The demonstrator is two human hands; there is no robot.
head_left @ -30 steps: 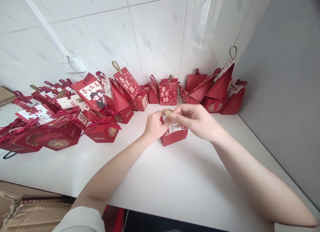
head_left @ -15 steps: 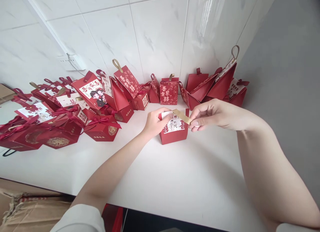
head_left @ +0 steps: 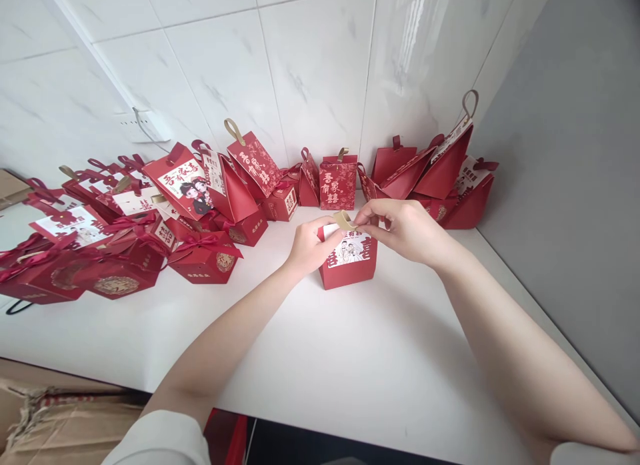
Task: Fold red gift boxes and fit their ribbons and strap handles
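Note:
Upright on the white table stands a red gift box [head_left: 349, 275] with a white printed front showing a drawn couple and red characters. My left hand [head_left: 314, 246] is closed round its upper left side, thumb on the front face. A gold ribbon [head_left: 344, 219] curls in a loop at the top of the box. My right hand [head_left: 400, 228] pinches the ribbon's end between thumb and fingertips, just above the box's top right. The fingers hide the top edge of the box and the spot where the ribbon meets it.
Many red gift boxes [head_left: 117, 278] with ribbons crowd the left. Several tent-shaped ones [head_left: 339, 185] line the tiled wall, and more stand at the back right [head_left: 467, 201]. A grey panel [head_left: 570, 185] bounds the right side. Cardboard [head_left: 70, 425] lies below the front left edge.
My right hand has moved left, in toward the box top. The gold ribbon, stretched out to the right before, is now bent into a loop. My left hand and the box stay put.

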